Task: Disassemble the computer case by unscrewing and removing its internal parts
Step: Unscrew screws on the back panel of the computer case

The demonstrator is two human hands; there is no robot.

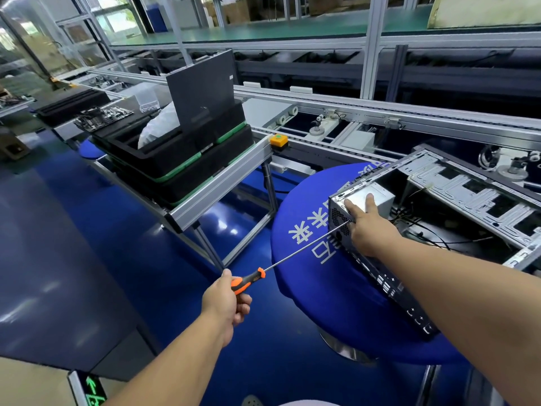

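Fingers of the left hand (227, 300) curl round an orange-black screwdriver (292, 254), its long shaft crossing open floor to the computer case (439, 212). The case lies open on a blue round bench (316, 273), its rear overhanging the edge. The right hand (367, 222) rests flat-fingered on the grey power supply (380, 197) inside.

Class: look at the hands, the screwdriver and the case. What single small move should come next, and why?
Probably turn the screwdriver. Its tip already meets the rear panel of the computer case at the power supply; the left hand grips the handle, and the right hand braces the power supply.
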